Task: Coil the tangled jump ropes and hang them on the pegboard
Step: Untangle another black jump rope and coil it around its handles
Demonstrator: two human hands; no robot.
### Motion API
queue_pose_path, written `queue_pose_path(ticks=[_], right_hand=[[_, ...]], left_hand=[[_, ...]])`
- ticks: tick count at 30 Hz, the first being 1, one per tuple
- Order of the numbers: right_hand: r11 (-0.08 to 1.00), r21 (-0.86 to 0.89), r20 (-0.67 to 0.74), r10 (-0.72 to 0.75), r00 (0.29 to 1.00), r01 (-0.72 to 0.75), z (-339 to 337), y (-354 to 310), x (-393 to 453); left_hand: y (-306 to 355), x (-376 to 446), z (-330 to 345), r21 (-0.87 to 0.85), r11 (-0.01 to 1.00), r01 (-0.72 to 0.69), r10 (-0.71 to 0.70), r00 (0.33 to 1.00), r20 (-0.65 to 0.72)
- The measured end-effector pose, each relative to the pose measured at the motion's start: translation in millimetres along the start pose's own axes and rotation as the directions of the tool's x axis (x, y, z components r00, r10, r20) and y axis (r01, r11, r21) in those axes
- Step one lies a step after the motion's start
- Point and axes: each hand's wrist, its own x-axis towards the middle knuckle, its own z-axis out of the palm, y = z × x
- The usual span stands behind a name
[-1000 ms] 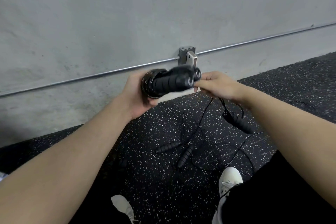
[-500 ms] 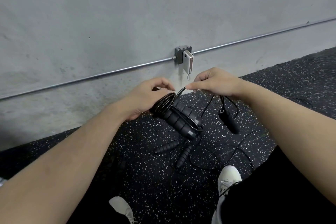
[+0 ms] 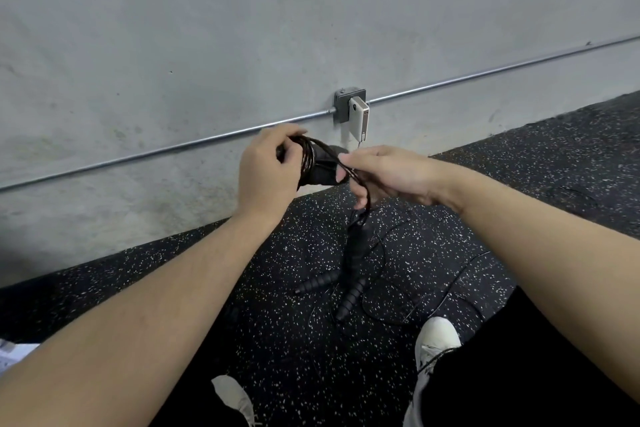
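Head view: below the grip, two loose rope handles [image 3: 330, 289] and slack cord are seen on the speckled floor [image 3: 519, 184]. Coiled jump rope [image 3: 317, 166] is gripped by left hand [image 3: 266, 173]; its cord is pinched by right hand [image 3: 388, 173]. Beyond the grip, a wall box [image 3: 349, 105] is mounted.

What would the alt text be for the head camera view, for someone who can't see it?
A person's left hand grips a coiled black jump rope while the right hand pinches its cord, with a handle dangling below. More rope handles and loose cord lie on the speckled black floor by a grey wall.
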Motion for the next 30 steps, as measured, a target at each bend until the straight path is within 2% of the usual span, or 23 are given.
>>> queue_pose_path(ticks=[4,7,9,11,12,14,17,20,22,25,30], right_hand=[[0.996,0.083,-0.027,-0.01,1.0,0.013,17,4,10],[0.984,0.178,-0.044,0.016,0.999,-0.008,28,3,16],[0.971,0.238,-0.064,0.031,0.997,-0.015,31,2,19],[0.974,0.226,-0.12,-0.005,0.993,0.032,28,0,20],[0.976,0.208,-0.144,-0.031,0.989,0.061,27,-1,19],[0.971,0.218,-0.171,-0.057,0.984,0.094,23,-3,18],[0.963,0.251,-0.182,-0.05,0.982,0.095,19,-2,17],[0.962,0.251,-0.182,-0.067,0.981,0.112,18,0,17],[0.964,0.238,-0.165,-0.078,0.983,0.117,17,1,17],[0.977,0.188,-0.137,-0.075,0.988,0.101,16,-2,11],[0.988,0.122,-0.162,-0.072,0.984,0.093,13,-10,3]], left_hand=[[9,-1,8,-0.205,0.963,0.173,-0.211,0.961,-0.179],[17,1,13,-0.475,0.8,0.366,-0.514,0.827,-0.228],[18,3,15,-0.657,0.565,0.499,-0.709,0.701,-0.078],[19,4,14,-0.748,0.31,0.587,-0.795,0.591,0.135],[20,5,13,-0.758,0.224,0.613,-0.803,0.557,0.213],[23,6,8,-0.757,0.146,0.637,-0.785,0.54,0.303],[24,5,1,-0.668,0.221,0.711,-0.704,0.59,0.396],[19,4,-5,-0.446,0.372,0.814,-0.643,0.573,0.509],[16,7,-9,-0.352,0.419,0.837,-0.614,0.547,0.569],[17,12,-16,-0.285,0.425,0.859,-0.592,0.502,0.631],[21,14,-14,-0.39,0.416,0.822,-0.566,0.569,0.597]])
